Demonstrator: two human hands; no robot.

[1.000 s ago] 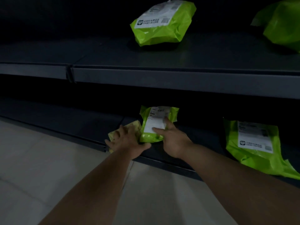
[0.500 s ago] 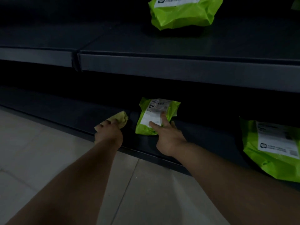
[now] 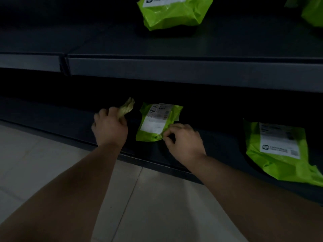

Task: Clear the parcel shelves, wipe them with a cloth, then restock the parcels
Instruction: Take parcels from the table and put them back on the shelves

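Head view, items in order:

1. My left hand (image 3: pixel 110 127): closed around a bunched yellow-green cloth (image 3: pixel 126 107), which sticks out past my knuckles over the bottom shelf (image 3: pixel 52 112). Risk: only a wad of it shows, so a wipe may cover a narrow strip and skip the dark back of the shelf, which I cannot see well.

2. Small green parcel (image 3: pixel 158 122): lies flat on the bottom shelf, label up, between my two hands and just beside the cloth. Risk: a sweep of the cloth to the right could catch it and skew it, or smear dust onto the label.

3. My right hand (image 3: pixel 183 142): fingers curled, pinching the parcel's near right corner. Risk: the hold is on thin plastic film only. I judge that a quick lift could let the film slip, stretch or tear, and the parcel would drop to the shelf edge or the tiled floor (image 3: pixel 52 163).

4. Larger green parcel (image 3: pixel 279 151): on the same shelf, well to the right, its near corner over the front edge. Risk: a knock from my right forearm could tip it off.

5. Upper shelf (image 3: pixel 192 70): carries a green parcel (image 3: pixel 173 13), and another (image 3: pixel 312 13) at the frame's right edge. Risk: its front lip overhangs my hands, so lifting straight up may strike my knuckles.
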